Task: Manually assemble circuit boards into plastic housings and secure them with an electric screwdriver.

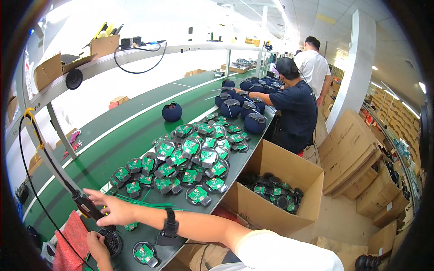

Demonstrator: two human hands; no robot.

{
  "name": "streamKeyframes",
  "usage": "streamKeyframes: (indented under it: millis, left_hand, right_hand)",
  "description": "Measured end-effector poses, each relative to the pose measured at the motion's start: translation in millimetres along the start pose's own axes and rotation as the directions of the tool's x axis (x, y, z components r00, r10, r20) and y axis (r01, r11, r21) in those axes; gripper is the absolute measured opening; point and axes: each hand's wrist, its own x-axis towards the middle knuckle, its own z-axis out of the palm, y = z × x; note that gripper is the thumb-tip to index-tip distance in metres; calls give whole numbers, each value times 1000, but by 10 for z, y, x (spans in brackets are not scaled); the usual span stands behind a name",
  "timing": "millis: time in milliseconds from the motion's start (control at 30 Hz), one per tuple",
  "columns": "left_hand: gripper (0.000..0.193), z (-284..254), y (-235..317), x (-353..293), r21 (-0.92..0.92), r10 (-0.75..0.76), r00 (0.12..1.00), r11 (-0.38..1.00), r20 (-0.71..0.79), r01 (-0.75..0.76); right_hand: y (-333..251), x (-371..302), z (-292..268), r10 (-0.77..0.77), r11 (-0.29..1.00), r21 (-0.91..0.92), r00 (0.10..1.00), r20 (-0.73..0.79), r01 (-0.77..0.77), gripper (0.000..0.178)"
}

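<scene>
Presently, right hand (113,210): fingers spread wide.
Black tool (85,204): just left of those fingers, long axis slanting down rightward (right hand nearer; contact unclear).
Left hand (97,248): fingers at round black part (113,243), grip unclear.

Small dark print stood on the big brown cardboard (347,156) and black marks on the grey frame (201,46), but no words could be read.

Carton (291,167) matt cardboard; belt (140,137) smooth, glossy; red wrap (71,241) bubbled plastic; driver (86,204) plastic.
</scene>
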Motion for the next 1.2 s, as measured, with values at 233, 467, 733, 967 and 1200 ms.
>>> streamKeyframes:
  millis: [233, 467, 733, 967, 1200]
  left_hand:
    - [18, 13, -193, -4, 3, 122, 988, 992, -96, -122]
    - [12, -252, 6, -74, -171, -156, 983, 971, 94, 170]
    - [12, -605, 741, -580, -602, -172, 980, 773, 101, 198]
    - [7, -615, 1120, -1054, -638, -214, 947, 700, 239, 319]
    - [15, -594, 1262, -1196, -682, -170, 969, 688, 179, 247]
  right_hand:
    - [-21, 39, 316, 34, 998, -60, 999, 7, -33, 74]
    - [-312, -158, 235, 219, 932, 272, 970, 102, -239, 37]
    - [-367, -312, 175, 230, 901, 315, 945, 231, -296, 41]
    - [-578, -589, 229, 281, 935, 196, 955, 90, -294, 34]
    - [-620, -579, 436, 130, 936, 320, 989, 72, -147, 106]
